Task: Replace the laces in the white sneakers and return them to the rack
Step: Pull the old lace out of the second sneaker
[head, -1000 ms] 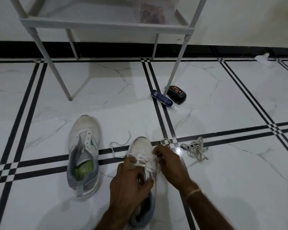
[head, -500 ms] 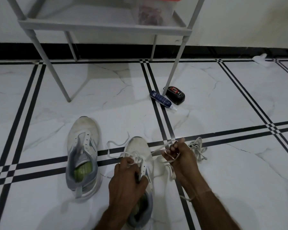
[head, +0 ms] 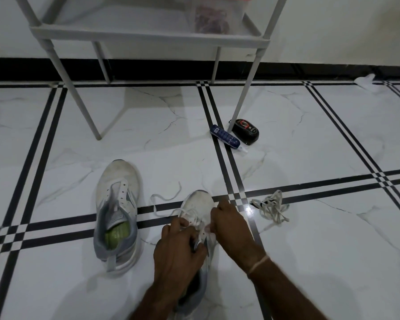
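So we're down on the marble floor (head: 310, 250) with both sneakers out of the rack (head: 148, 35), which stands up at 12 o'clock against the wall.

The near sneaker (head: 200, 202) sits at 6 o'clock, toe pointing to 12, right under our hands. Our left hand (head: 178, 252) is curled over the tongue area, with the grip closed on the shoe itself. Our right hand (head: 231, 225) comes in from 4 o'clock. Its grip pinches the white lace (head: 164, 199) right at the eyelets, with the index finger poking out toward the toe. The lace is threaded through the front eyelets only, as far as we can see. One free end trails off over the floor toward 10 o'clock from the toe.

The other sneaker (head: 117, 211) is at 9 o'clock from that one, just beside it but not touching. It has bare eyelets and a green insole showing.

A loose bundle of laces (head: 271, 207) lies at 3 o'clock from the near sneaker's toe, apart from our right hand.

Further out at 1 o'clock, a blue tube (head: 224, 136) and a small black case (head: 245, 134) lie either side of the rack's front leg. A clear tub (head: 217, 17) sits on the rack's shelf.
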Motion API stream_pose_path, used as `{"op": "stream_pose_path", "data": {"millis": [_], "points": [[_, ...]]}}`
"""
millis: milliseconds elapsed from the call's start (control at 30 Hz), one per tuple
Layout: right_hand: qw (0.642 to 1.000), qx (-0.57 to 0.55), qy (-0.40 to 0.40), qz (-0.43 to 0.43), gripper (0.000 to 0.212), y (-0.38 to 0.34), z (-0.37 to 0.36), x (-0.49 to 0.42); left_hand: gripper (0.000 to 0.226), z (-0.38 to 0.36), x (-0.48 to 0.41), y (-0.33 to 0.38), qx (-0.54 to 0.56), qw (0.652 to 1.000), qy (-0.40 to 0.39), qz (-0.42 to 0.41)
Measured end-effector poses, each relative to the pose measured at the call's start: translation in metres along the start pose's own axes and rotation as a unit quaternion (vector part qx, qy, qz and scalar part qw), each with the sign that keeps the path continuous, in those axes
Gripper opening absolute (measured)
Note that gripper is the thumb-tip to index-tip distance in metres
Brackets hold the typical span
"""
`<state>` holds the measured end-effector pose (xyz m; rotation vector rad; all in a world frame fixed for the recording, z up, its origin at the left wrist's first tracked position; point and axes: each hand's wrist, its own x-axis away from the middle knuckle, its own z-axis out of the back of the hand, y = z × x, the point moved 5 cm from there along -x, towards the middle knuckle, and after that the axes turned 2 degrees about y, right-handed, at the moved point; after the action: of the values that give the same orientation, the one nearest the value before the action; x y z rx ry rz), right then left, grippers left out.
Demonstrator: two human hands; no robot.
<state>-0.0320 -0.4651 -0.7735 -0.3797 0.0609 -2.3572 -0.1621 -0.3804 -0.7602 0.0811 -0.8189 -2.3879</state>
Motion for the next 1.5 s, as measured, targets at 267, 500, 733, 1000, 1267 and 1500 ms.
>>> {"op": "stream_pose_path", "data": {"millis": [267,500,733,1000,1267,1500], "points": [[0.645,-0.746,0.098,-0.138,0.025,0.032,0.043,0.019,0.024,0.006,-0.003,-0.012,0.060,0.997,0.038,-0.006],[0.702,-0.689,0.124,-0.128,0.030,0.013,0.029,0.017,0.020,0.005,0.003,-0.009,0.056,0.997,0.045,-0.001],[0.938,-0.342,0.055,0.016,0.034,0.015,0.004,0.011,0.018,0.005,0.001,-0.009,0.052,0.997,0.047,0.017],[0.688,-0.699,0.131,-0.145,0.021,0.020,-0.004,0.007,0.021,0.007,0.000,-0.010,0.043,0.998,0.033,0.013],[0.928,-0.359,0.089,0.042,0.016,0.003,-0.011,0.014,0.018,0.004,0.000,-0.009,0.044,0.998,0.038,0.031],[0.678,-0.718,0.134,-0.075,0.026,0.019,0.029,0.007,0.021,0.008,0.000,-0.010,0.036,0.999,0.034,0.020]]}}
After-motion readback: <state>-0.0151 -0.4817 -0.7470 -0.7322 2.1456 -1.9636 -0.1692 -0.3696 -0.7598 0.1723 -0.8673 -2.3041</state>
